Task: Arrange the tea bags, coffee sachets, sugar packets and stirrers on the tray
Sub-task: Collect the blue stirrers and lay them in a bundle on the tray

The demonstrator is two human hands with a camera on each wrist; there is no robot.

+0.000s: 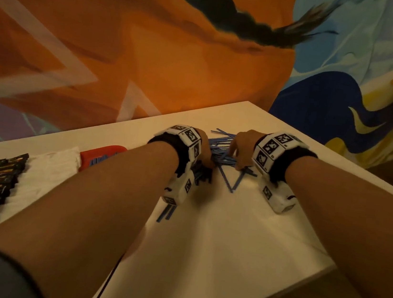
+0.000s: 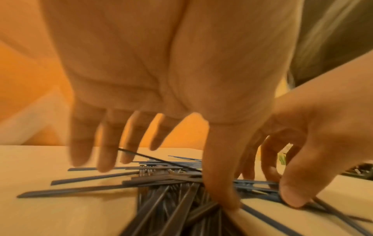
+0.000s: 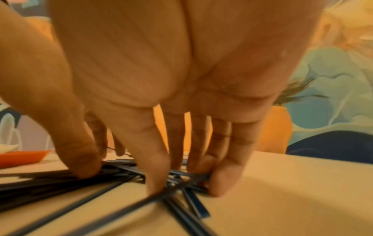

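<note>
Pressing stirrers (image 1: pixel 220 149) | left hand (image 1: pixel 204 150) fingers spread | right hand (image 1: pixel 241 149) fingertips pinching stirrers

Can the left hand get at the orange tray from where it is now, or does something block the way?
Probably yes: left hand rests on the stirrers, and only bare table shows toward the orange tray.
</note>
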